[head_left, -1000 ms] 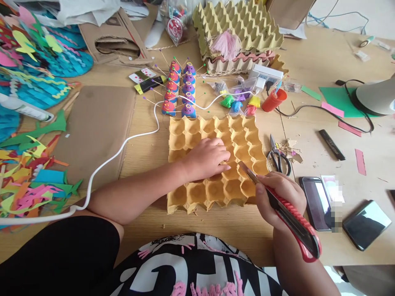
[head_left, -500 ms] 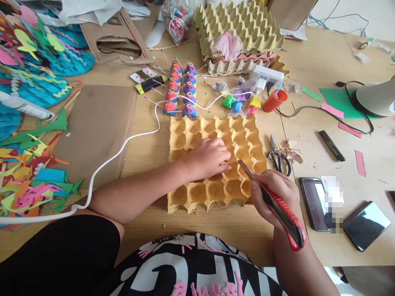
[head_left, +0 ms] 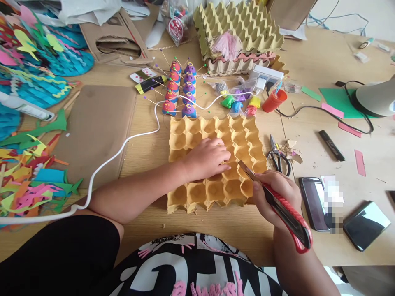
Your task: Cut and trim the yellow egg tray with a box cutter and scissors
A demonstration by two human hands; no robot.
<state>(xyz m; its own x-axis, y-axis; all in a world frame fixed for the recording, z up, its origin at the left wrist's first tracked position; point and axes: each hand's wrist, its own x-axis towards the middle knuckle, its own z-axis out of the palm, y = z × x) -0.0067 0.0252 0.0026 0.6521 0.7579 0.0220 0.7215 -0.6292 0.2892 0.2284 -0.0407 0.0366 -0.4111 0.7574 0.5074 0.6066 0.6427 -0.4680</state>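
Note:
A yellow-orange cardboard egg tray (head_left: pixel 197 191) lies in front of me with its cups facing up. My left hand (head_left: pixel 210 158) rests on its middle, fingers together and curled down into the cups, gripping it; the fingertips are partly hidden. In my right hand (head_left: pixel 274 187) is a red and black utility knife (head_left: pixel 288 213), the fingers wrapped round its handle. Its blade points away from me and to the left, with the tip at a ridge of the tray just right of my left hand.
Scissors (head_left: pixel 278 158) lie right of the tray beside cardboard scraps. Behind it stand painted egg-cup figures (head_left: pixel 189 87) with pins sticking out, and a white cable (head_left: pixel 123 144) runs past on the left. Stacked egg trays (head_left: pixel 237 24), a red cup (head_left: pixel 274 100) and a phone (head_left: pixel 313 203) are farther off.
The rear end of the utility knife has swung slightly to the right and down with my right hand. Its tip stays at almost the same spot. My left hand and the egg tray look unmoved.

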